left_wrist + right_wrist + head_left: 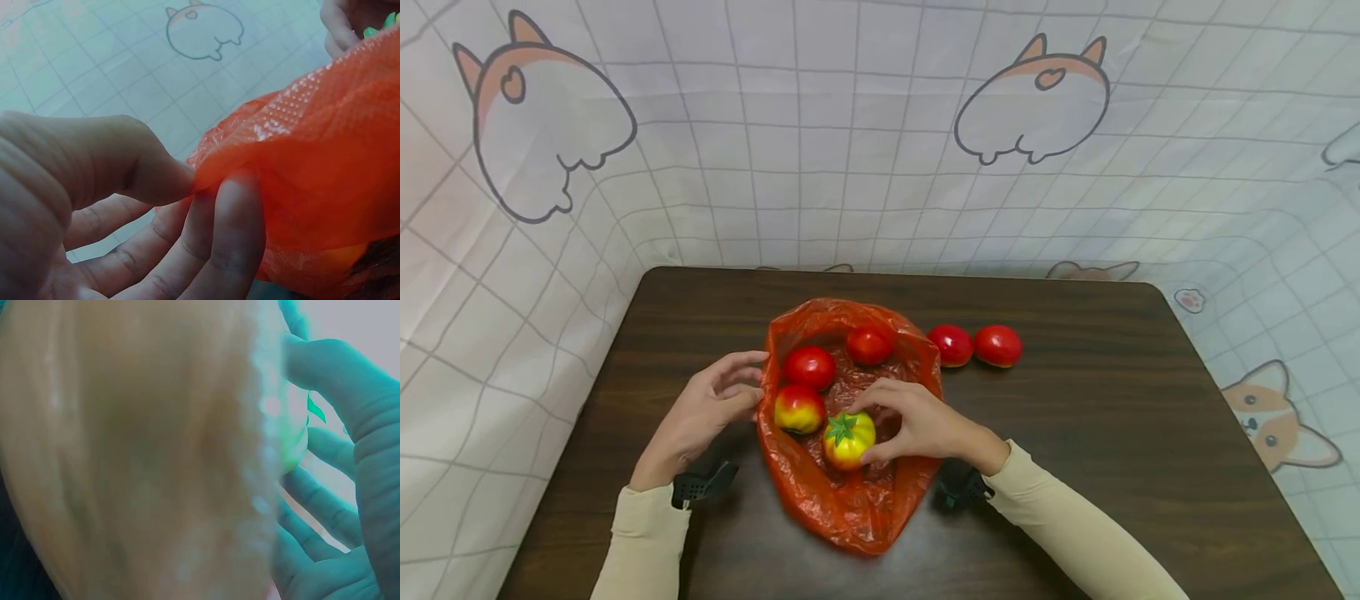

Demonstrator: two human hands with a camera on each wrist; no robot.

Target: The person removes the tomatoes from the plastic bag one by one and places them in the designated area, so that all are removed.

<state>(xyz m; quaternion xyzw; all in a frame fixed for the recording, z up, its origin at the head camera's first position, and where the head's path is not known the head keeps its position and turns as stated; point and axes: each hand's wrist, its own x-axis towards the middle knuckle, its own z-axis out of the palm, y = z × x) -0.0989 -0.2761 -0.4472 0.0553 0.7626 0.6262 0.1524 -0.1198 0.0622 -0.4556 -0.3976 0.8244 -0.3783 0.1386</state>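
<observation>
A red plastic bag (pixel 880 521) lies on the table with its mouth spread wide. My left hand (pixel 718 408) pinches the bag's left rim between thumb and fingers, plain in the left wrist view. Over the bag's opening, my right hand (pixel 917 425) grips a yellow tomato-like fruit (pixel 853 450) with a green star-shaped leaf top. Inside the bag are a red-and-yellow fruit (pixel 799 410), a shiny red fruit (pixel 809 368) and another red fruit (pixel 869 345). In the right wrist view, the blurred bag wall (pixel 137 450) hides most of the gripped fruit.
Two red fruits (pixel 997 346) sit side by side on the dark wooden table (pixel 1075 417), just right of the bag. A white grid-patterned cloth (pixel 797 150) with cartoon dogs surrounds the table's back and sides.
</observation>
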